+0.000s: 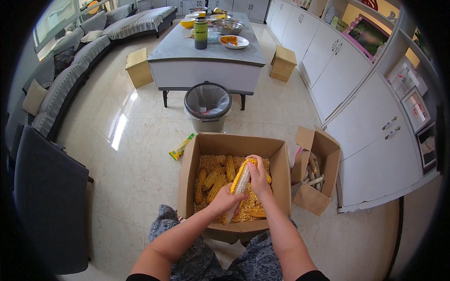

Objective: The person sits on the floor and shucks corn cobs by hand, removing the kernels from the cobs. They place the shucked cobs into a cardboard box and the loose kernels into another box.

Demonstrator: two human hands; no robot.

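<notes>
Both hands grip one corn cob (241,181), tilted above a large cardboard box (187,173). Yellow kernels cover its left side and top, while a pale stripe down the side facing me is bare. My left hand (225,200) is wrapped round the lower part of the cob. Higher up, my right hand (258,177) closes on its upper right side, with the thumb against it. Inside the box, several whole yellow cobs (213,178) lie on a bed of loose kernels (212,161). My forearms hide part of the box's near side.
A smaller open carton (329,152) with stripped cobs (313,173) stands to the right. Beyond the box are a lined trash bin (208,122) and a table (164,49) with bowls and a bottle (200,33). A yellow-green packet (181,147) lies on the floor; a dark chair (47,201) is at left.
</notes>
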